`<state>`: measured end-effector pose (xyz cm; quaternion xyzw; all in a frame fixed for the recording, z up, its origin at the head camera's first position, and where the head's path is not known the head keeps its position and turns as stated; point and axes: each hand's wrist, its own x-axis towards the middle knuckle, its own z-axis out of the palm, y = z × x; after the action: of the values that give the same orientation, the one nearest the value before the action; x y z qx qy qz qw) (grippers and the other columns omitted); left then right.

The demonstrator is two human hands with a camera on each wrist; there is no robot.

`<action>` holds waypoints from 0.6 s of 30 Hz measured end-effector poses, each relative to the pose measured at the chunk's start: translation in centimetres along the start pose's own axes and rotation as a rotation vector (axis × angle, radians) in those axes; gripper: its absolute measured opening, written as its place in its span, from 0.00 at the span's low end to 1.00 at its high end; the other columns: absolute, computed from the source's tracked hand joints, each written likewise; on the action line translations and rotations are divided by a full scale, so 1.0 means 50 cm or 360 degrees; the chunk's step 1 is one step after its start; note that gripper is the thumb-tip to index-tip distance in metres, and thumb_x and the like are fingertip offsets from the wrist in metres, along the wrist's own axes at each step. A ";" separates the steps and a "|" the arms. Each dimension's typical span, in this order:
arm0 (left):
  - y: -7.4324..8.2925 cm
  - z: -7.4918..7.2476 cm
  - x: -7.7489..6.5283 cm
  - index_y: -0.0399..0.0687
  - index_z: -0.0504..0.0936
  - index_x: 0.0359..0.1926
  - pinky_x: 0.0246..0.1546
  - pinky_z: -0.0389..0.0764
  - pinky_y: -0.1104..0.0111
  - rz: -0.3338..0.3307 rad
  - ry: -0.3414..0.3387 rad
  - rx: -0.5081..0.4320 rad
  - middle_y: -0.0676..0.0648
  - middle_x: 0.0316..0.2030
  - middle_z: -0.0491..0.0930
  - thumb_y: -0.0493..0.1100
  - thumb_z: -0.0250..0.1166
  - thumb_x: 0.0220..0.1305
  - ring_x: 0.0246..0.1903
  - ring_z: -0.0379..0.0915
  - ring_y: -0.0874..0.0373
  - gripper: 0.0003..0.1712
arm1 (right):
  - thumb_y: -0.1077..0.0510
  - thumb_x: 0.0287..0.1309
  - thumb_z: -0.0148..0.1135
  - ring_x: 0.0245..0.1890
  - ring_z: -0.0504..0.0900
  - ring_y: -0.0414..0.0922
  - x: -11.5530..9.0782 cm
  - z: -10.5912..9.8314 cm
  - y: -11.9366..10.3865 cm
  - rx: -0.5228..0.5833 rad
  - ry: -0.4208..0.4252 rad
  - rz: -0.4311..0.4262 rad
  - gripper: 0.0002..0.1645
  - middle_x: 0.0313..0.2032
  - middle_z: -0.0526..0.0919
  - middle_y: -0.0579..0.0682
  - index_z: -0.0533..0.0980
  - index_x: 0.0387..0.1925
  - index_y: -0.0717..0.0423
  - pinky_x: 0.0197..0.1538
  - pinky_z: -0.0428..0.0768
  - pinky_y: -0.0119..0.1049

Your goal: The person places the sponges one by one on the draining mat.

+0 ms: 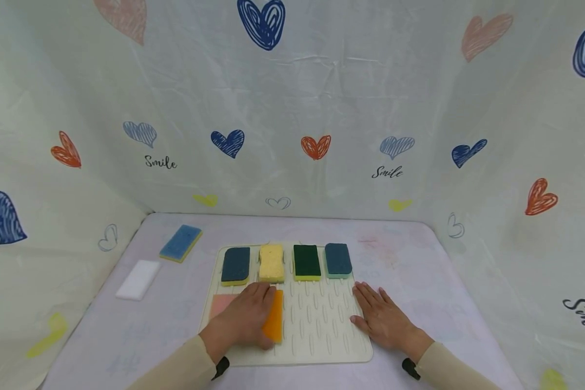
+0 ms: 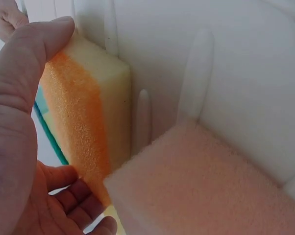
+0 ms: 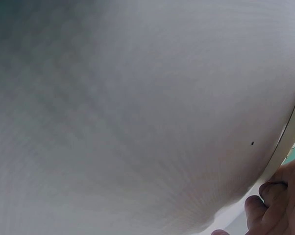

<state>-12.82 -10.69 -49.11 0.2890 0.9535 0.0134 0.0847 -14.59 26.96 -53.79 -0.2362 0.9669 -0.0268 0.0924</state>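
Orange sponge (image 1: 275,319) gripped in left hand (image 1: 245,314); right hand (image 1: 384,318) straight-fingered. Five others (image 1: 306,262) on mat (image 1: 322,350); seemingly left: blue sponge (image 1: 181,241), white sponge (image 1: 138,280).

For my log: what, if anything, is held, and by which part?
The left grip holds the orange-faced sponge by its opposite ends; the right grip holds nothing.

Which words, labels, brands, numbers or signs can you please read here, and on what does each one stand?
"Smile": back sheet, left.
"Smile": back sheet, right.
"Smil", cut off by the frame: right-hand sheet.
Faint marks, left on the table: unreadable.
Sponges: no readable text.
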 end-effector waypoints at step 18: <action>0.003 0.004 0.005 0.34 0.66 0.75 0.73 0.66 0.51 0.0000 0.0002 0.0010 0.38 0.66 0.69 0.73 0.76 0.48 0.62 0.64 0.44 0.65 | 0.31 0.80 0.44 0.83 0.54 0.57 0.000 0.002 0.001 -0.0009 0.0013 -0.0014 0.49 0.83 0.55 0.58 0.55 0.82 0.62 0.80 0.55 0.63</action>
<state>-12.90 -10.42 -49.33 0.2894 0.9535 0.0105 0.0832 -14.59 26.99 -53.88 -0.2407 0.9663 -0.0254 0.0876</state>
